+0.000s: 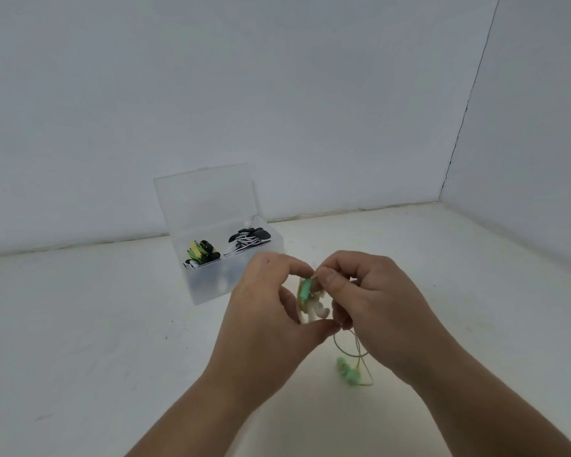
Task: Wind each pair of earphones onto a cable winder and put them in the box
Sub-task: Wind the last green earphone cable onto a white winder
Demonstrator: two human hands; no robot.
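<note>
Two bare hands meet above the white table: the left hand grips one small white plastic cable winder, thumb beneath and fingertips on top, while the right hand pinches thumb to forefinger at the winder's upper end, beside a mint-green inline piece. From there one thin pale cable hangs in loose loops, its two green earbuds low between the wrists. Behind the hands stands one translucent plastic box, lid raised, holding two wound bundles: one yellow-green and black, one black and white.
</note>
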